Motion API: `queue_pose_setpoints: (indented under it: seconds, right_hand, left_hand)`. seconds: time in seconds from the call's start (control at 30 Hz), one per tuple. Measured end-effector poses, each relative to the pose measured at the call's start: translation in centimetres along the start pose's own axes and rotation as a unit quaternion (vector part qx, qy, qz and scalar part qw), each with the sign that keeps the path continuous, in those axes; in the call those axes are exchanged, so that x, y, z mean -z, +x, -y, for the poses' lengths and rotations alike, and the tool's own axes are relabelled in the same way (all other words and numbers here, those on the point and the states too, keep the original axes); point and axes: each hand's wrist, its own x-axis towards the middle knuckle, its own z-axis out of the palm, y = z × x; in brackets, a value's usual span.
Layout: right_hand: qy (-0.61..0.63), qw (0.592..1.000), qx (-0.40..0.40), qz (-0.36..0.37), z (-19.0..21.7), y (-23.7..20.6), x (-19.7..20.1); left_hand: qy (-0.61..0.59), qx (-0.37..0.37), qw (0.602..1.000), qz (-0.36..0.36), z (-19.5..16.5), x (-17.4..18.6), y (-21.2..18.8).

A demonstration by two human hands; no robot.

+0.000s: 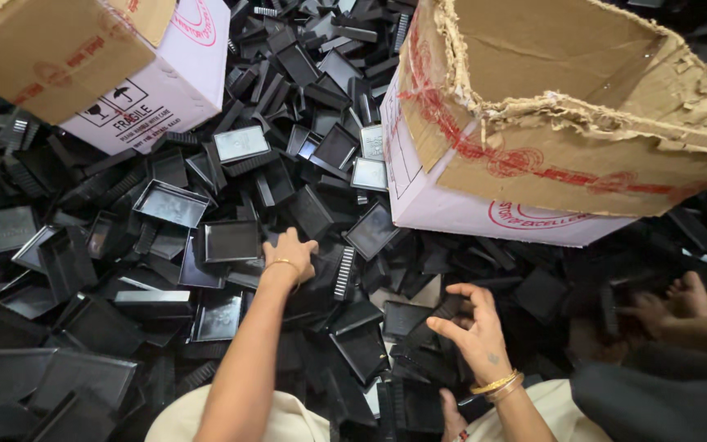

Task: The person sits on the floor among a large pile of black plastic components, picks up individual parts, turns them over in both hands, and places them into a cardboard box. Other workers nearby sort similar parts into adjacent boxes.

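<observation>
**Hands sorting through a heap of black plastic trays**

A heap of black plastic trays (165, 205) is covering the floor, with a torn cardboard box (566, 106) and a white carton (157, 82) sitting on it. The left hand (290, 255) is curling down onto the trays; the right hand (476, 331) is hovering just above them, fingers loosely spread.

My left arm runs bare from 6 o'clock up toward 12, wrist bent, left hand (290, 252) palm down with fingers curled under. My right hand (475, 327) sits at 4 o'clock from it, well apart, palm turned to 9 o'clock, fingers spread and loosely bent.
</observation>
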Motion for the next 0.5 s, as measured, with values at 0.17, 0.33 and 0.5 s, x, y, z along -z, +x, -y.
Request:
queue_pose_setpoints:
  seconds: [0.17, 0.33, 0.5]
  right_hand:
    - [0.133, 0.983, -0.067, 0.109, -0.7, -0.5, -1.0]
    - [0.384, 0.892, -0.146, 0.188, -1.2, -0.9, -1.5]
    - [0.320, 0.927, -0.069, 0.186, -0.2, -1.4, -0.6]
  left_hand:
    - [-0.212, -0.155, 0.896, -0.358, -2.6, 0.4, -6.3]
    - [-0.466, -0.242, 0.789, -0.318, -7.7, -1.8, -14.1]
    - [-0.599, -0.329, 0.728, -0.053, -6.5, -2.5, -15.0]
